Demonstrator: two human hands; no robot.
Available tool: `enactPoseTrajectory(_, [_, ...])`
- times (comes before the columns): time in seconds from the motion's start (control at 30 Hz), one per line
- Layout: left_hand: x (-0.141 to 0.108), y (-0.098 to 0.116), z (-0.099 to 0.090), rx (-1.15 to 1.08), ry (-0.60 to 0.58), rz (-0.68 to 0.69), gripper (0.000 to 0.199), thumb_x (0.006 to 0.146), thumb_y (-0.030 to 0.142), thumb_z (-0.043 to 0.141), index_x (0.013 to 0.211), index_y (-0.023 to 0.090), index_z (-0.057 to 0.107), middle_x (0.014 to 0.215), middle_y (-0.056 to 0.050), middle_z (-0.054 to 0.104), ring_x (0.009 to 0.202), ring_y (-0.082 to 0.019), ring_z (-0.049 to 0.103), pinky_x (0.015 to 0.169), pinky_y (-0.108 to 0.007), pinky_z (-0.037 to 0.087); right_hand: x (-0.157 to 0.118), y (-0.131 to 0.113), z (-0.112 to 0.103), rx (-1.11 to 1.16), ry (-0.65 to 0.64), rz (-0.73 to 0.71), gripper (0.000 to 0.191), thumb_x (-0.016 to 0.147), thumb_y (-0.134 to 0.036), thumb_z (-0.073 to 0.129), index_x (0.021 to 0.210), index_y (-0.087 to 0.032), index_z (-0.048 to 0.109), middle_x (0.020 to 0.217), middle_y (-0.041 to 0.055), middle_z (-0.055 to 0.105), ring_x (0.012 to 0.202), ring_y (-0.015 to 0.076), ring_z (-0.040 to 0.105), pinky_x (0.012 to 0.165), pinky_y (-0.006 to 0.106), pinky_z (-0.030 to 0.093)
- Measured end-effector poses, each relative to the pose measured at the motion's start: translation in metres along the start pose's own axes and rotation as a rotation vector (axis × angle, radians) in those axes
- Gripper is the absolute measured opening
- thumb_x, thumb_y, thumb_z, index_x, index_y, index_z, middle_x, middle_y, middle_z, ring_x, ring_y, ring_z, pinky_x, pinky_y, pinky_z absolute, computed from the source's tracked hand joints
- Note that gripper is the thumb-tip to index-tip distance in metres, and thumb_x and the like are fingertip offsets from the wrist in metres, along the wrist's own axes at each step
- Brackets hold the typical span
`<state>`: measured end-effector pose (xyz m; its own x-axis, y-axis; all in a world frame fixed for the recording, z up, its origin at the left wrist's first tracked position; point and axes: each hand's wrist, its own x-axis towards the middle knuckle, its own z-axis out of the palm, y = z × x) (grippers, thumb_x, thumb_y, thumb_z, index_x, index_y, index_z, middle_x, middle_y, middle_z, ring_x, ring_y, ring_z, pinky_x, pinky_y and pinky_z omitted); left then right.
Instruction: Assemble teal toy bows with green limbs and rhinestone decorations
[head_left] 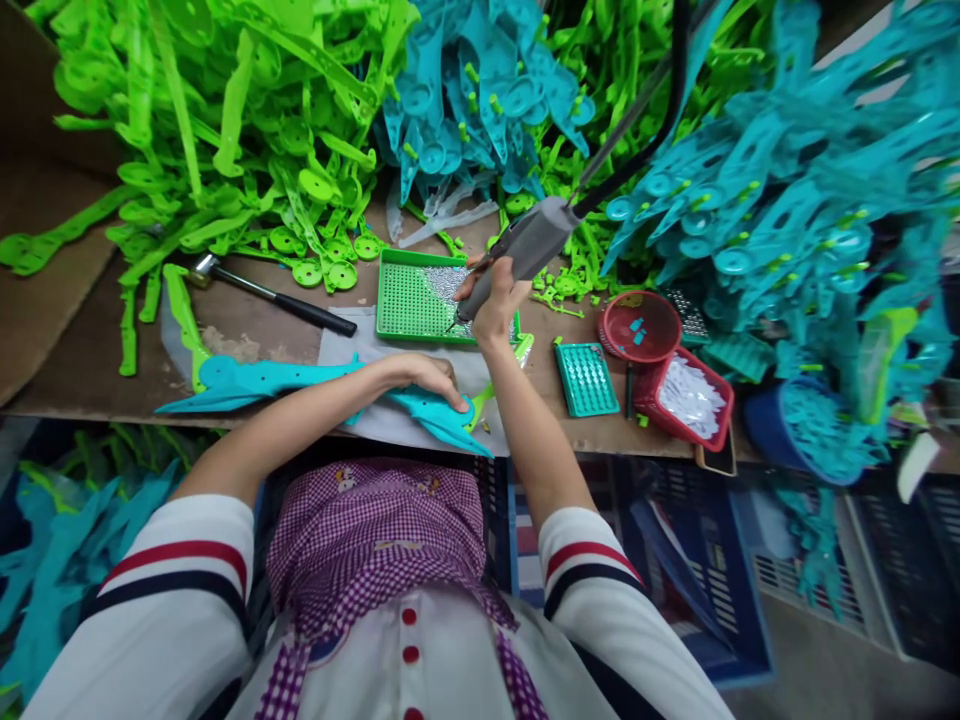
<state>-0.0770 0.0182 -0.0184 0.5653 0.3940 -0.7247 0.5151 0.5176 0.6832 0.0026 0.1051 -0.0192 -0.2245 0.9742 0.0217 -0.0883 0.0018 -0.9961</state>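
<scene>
Gripped in my right hand (496, 308) is a grey electric screwdriver (536, 240), hung from a black cord. Its bit points down over a green perforated tray (409, 258) that holds many small silvery screws (448, 283). My left hand (431, 378) is closed over the right part of a long turquoise plastic piece (277, 378), its thumb pressed near the round end. That piece lies across a grey cloth (345, 340) at the table's front edge. Lime green plastic parts (491, 405) show under its right end. My left fingertips are partly hidden.
A hammer (277, 300) lies left of the tray. Heaps of lime green parts (247, 120) and turquoise parts (787, 190) crowd the back. At right stand a teal tray (587, 380), a red bowl (641, 312), a red basket (720, 425) of white pieces and a blue tub (772, 425).
</scene>
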Motion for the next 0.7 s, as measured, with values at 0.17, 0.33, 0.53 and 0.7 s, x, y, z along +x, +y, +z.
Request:
enactPoseTrajectory(0.17, [-0.005, 0.002, 0.001, -0.046, 0.011, -0.034, 0.036, 0.055, 0.049, 0.077, 0.065, 0.015, 0.072, 0.069, -0.006, 0.068, 0.064, -0.017, 0.052, 0.063, -0.030, 0.039, 0.000, 0.004, 0.002, 0.076, 0.033, -0.034, 0.054, 0.081, -0.073, 0.050, 0.077, -0.021, 0.064, 0.049, -0.0054, 0.050, 0.045, 0.0106, 0.056, 0.047, 0.024, 0.047])
enactPoseTrajectory(0.33, [-0.008, 0.006, 0.002, -0.109, 0.005, -0.035, 0.031, 0.053, 0.044, 0.079, 0.062, 0.016, 0.072, 0.067, -0.006, 0.068, 0.061, -0.017, 0.052, 0.062, -0.030, 0.039, -0.002, 0.004, 0.001, 0.091, 0.029, 0.013, 0.052, 0.082, -0.071, 0.051, 0.077, -0.021, 0.064, 0.052, -0.0037, 0.053, 0.051, 0.0130, 0.061, 0.051, 0.026, 0.050])
enactPoseTrajectory(0.53, [-0.005, 0.006, 0.003, -0.069, 0.078, -0.047, 0.031, 0.056, 0.045, 0.079, 0.060, 0.015, 0.072, 0.062, -0.006, 0.065, 0.057, -0.017, 0.050, 0.060, -0.031, 0.039, -0.001, 0.000, 0.001, 0.075, 0.009, 0.008, 0.060, 0.080, -0.077, 0.047, 0.090, -0.021, 0.066, 0.052, -0.0046, 0.050, 0.053, 0.0134, 0.061, 0.051, 0.026, 0.049])
enactPoseTrajectory(0.7, [-0.002, 0.001, 0.004, -0.117, 0.122, 0.003, 0.027, 0.056, 0.039, 0.081, 0.061, 0.014, 0.073, 0.063, -0.007, 0.067, 0.059, -0.017, 0.053, 0.059, -0.030, 0.040, 0.002, -0.024, -0.013, 0.092, 0.063, -0.076, 0.076, 0.073, -0.090, 0.035, 0.091, -0.022, 0.065, 0.050, -0.0058, 0.043, 0.045, 0.0118, 0.054, 0.047, 0.026, 0.044])
